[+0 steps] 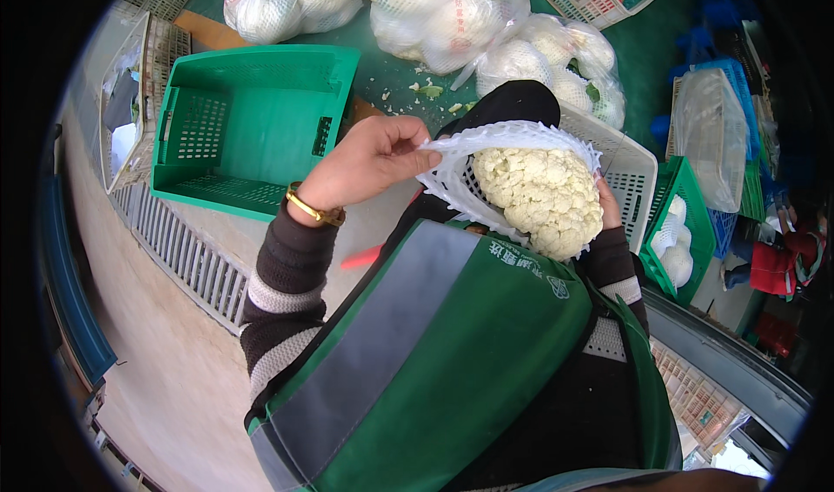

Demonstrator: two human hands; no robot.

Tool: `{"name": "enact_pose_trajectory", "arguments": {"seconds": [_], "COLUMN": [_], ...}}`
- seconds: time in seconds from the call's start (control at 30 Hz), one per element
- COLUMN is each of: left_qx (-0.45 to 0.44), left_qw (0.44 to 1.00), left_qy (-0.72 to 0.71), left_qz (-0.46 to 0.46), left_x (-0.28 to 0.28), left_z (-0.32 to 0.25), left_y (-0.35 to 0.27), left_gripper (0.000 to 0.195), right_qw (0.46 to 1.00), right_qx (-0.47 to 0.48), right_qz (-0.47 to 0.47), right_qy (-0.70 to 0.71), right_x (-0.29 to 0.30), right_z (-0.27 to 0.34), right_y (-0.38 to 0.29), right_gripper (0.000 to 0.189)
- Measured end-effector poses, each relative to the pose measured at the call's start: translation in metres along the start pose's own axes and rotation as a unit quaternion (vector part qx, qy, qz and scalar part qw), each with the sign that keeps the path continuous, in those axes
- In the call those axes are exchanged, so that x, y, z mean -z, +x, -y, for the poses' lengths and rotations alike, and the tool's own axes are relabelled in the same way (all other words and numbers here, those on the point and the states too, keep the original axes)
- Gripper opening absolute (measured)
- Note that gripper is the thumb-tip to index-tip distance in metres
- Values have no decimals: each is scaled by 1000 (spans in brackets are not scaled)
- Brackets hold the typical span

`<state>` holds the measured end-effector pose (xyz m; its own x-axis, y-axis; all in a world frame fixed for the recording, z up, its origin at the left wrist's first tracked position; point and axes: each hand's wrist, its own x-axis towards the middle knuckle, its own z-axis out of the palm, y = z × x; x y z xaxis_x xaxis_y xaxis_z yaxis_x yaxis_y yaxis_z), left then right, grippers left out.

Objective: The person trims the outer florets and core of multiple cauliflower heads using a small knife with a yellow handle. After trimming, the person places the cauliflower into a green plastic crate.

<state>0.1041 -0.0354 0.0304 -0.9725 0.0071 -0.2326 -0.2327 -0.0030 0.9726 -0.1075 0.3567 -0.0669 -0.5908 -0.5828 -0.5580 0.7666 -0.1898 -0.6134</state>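
Note:
A pale cauliflower head rests over my lap with its curds facing up. Around it lies a white foam mesh sleeve, its mouth gaping on the left side. My left hand, with a gold bracelet at the wrist, pinches the sleeve's rim between thumb and fingers. On the far side my right hand supports the cauliflower through the mesh; most of its fingers are hidden behind the head.
To my left stands a green plastic crate. Bagged cauliflowers in mesh sleeves sit ahead on a green surface with leaf scraps. A white crate and a green crate of wrapped heads are at right, with a person beyond.

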Motion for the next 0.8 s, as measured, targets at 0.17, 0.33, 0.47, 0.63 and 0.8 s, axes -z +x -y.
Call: {"name": "enact_pose_trajectory", "arguments": {"seconds": [0.17, 0.33, 0.47, 0.63, 0.8], "left_qx": [-4, 2, 25, 225, 15], "left_qw": [997, 979, 918, 943, 956], "left_qy": [-72, -204, -392, -238, -286], "left_qz": [-7, 15, 59, 65, 61], "left_x": [-5, -18, -35, -75, -91], "left_z": [10, 27, 44, 48, 39], "left_y": [-1, -1, 6, 39, 88], "left_gripper": [13, 13, 69, 83, 82], "right_qw": [998, 977, 966, 979, 989], "right_qx": [24, 177, 220, -16, 147], "right_qz": [-64, -26, 107, 17, -18], "right_qy": [-15, -116, -81, 203, -9], "right_x": [5, 5, 15, 27, -9], "right_z": [-3, 6, 7, -19, -12], "right_y": [2, -27, -43, -19, -42], "right_gripper": [31, 30, 36, 39, 38]}}
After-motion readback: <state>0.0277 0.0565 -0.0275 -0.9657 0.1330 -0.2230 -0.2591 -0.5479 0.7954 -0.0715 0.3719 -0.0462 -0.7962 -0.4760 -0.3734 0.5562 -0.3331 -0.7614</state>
